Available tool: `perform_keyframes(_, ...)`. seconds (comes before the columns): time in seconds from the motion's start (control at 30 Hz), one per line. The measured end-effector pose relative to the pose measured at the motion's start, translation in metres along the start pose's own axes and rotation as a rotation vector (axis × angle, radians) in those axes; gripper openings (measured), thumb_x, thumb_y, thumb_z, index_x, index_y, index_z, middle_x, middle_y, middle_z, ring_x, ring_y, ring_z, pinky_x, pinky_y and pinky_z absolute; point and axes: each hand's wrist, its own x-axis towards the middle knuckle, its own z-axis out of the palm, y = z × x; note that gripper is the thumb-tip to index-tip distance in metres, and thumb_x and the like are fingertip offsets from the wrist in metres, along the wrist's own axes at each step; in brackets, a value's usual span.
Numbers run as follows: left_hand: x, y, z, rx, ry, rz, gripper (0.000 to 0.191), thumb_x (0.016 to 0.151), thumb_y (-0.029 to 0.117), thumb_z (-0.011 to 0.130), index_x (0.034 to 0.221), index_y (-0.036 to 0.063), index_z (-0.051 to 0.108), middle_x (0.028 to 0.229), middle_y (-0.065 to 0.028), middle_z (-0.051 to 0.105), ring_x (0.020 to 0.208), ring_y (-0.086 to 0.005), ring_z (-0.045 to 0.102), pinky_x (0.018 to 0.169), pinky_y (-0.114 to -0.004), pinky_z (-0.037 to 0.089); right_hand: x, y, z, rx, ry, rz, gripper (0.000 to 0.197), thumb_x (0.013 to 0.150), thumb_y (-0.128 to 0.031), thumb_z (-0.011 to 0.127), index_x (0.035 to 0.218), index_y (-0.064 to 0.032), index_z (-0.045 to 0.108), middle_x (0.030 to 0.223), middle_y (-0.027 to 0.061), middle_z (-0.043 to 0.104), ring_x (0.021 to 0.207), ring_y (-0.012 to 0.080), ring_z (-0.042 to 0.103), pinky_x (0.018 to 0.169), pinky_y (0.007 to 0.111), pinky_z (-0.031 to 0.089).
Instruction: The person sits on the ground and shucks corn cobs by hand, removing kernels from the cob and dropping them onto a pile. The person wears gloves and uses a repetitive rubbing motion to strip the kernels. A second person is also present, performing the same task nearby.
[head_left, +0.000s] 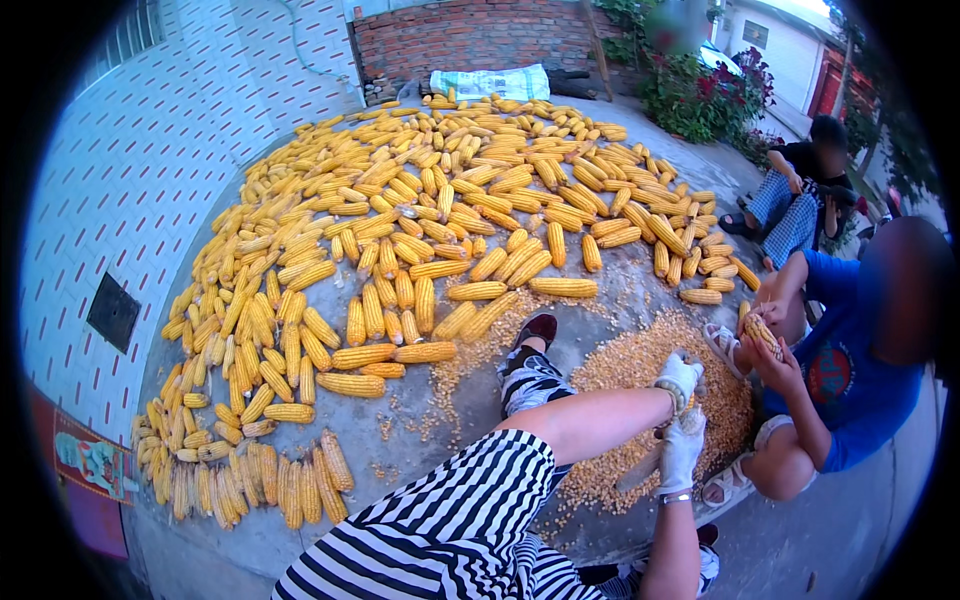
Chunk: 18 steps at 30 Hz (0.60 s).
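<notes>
White work gloves cover both of my hands over a mound of loose corn kernels (622, 367). My left hand (680, 377) is closed on a partly hidden ear of corn (690, 403); a little yellow shows between the gloves. Just below it, my right hand (681, 446) grips the same ear, close against the left. A pale, long piece that looks like a bare cob (639, 469) is beside my right glove, over the kernels; whether the glove touches it is unclear.
Many yellow ears of corn (442, 206) spread across the concrete ground. At the right, a seated person in a blue shirt (862, 390) holds an ear of corn (761, 334). Farther back sits another person (799, 187). A woven sack (491, 82) lies by the brick wall (480, 41).
</notes>
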Motion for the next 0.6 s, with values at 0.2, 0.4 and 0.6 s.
perform_keyframes(0.2, 0.010, 0.004, -0.018, 0.478, -0.261, 0.084, 0.034, 0.084, 0.030, 0.060, 0.099, -0.0002, 0.058, 0.083, -0.0113, 0.063, 0.076, -0.0211, 0.059, 0.072, -0.034, 0.047, -0.004, -0.025, -0.013, 0.343, -0.140, 0.329, 0.028, 0.088, -0.018, 0.053, 0.113, -0.0065, 0.047, 0.095, 0.0053, 0.057, 0.074, 0.0159, 0.058, 0.062, 0.027, 0.050)
perform_keyframes(0.4, -0.019, 0.054, -0.022, 0.098, -0.595, -0.441, 0.040, 0.096, 0.041, 0.041, 0.120, 0.0099, 0.047, 0.101, -0.0103, 0.060, 0.089, -0.0237, 0.061, 0.076, -0.043, 0.053, 0.009, -0.056, -0.022, 0.635, -0.220, 0.485, 0.040, 0.089, -0.028, 0.052, 0.121, -0.0059, 0.044, 0.099, 0.0108, 0.061, 0.074, 0.0224, 0.064, 0.060, 0.028, 0.053)
perform_keyframes(0.6, -0.011, 0.032, -0.011, -0.133, -0.555, -0.249, 0.036, 0.097, 0.034, 0.041, 0.119, 0.0057, 0.048, 0.105, -0.0128, 0.059, 0.090, -0.0250, 0.059, 0.079, -0.041, 0.052, 0.022, -0.034, -0.037, 0.767, -0.208, 0.511, 0.046, 0.090, -0.030, 0.055, 0.123, -0.0010, 0.041, 0.097, 0.0165, 0.061, 0.074, 0.0262, 0.065, 0.053, 0.027, 0.055)
